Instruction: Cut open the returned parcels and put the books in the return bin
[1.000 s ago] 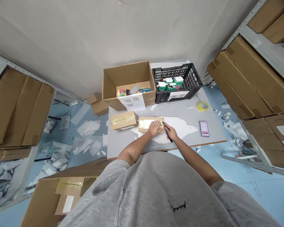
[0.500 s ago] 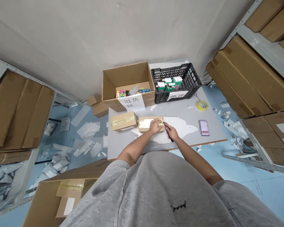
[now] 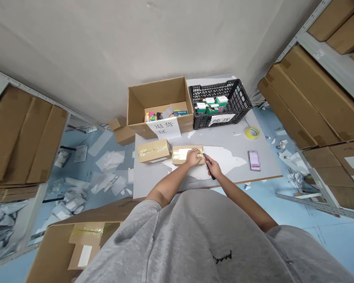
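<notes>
A small cardboard box with shiny yellowish tape along its top lies on the table. My left hand rests over its right part, fingers curled on the taped top and steadying it. In my right hand is a black box cutter, its tip at the right end of this box. The handle points back toward me. Whether the blade is in the tape or cardboard is too small to tell. A second taped cardboard box sits just to the left. White paper lies under and beside the nearer box.
Behind stand an open carton with colourful items and a black crate holding green-and-white packs. A yellow tape roll and a phone lie at the right of the table. Shelves with cartons flank both sides; a large open carton is lower left.
The box cutter's handle end has shifted slightly, with my right hand a little lower. My left hand stays on the box.
</notes>
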`<state>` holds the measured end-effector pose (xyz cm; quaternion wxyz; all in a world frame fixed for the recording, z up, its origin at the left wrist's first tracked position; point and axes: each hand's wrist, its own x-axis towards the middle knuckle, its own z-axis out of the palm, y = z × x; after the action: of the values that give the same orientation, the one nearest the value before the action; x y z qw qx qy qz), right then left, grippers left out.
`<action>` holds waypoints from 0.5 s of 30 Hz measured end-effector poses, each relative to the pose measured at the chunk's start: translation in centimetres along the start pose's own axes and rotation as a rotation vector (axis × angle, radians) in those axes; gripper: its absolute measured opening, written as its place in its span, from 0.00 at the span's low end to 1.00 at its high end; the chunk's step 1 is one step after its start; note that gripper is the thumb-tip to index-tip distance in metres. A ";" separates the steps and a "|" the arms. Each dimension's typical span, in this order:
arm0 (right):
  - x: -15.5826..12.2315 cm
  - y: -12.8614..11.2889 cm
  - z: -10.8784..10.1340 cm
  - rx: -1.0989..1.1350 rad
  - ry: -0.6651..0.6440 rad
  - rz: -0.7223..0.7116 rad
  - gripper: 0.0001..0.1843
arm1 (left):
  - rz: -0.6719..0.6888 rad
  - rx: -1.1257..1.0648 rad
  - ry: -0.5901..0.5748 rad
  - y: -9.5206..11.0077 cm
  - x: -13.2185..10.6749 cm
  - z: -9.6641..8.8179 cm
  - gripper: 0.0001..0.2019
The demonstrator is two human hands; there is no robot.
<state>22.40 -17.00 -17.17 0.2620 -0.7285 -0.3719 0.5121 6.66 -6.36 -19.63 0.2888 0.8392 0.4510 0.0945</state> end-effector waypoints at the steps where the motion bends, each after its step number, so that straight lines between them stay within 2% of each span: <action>1: 0.2 -0.1 -0.1 0.005 -0.006 0.003 0.31 | 0.002 0.015 -0.006 0.0 0.1 0.0 0.08; 6: 1.0 -0.5 -0.1 0.025 -0.035 0.004 0.31 | 0.000 0.000 0.014 -0.1 -0.3 0.2 0.06; 11: 0.5 0.6 0.4 0.060 -0.026 -0.034 0.32 | -0.048 -0.066 0.062 0.1 -0.6 0.4 0.03; 15: 0.7 0.6 0.1 0.019 -0.034 -0.049 0.31 | 0.004 -0.028 0.069 0.2 -0.9 0.1 0.04</action>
<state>22.58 -16.84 -18.08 0.2752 -0.7079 -0.3892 0.5212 6.32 -7.18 -19.56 0.2846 0.8323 0.4576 0.1302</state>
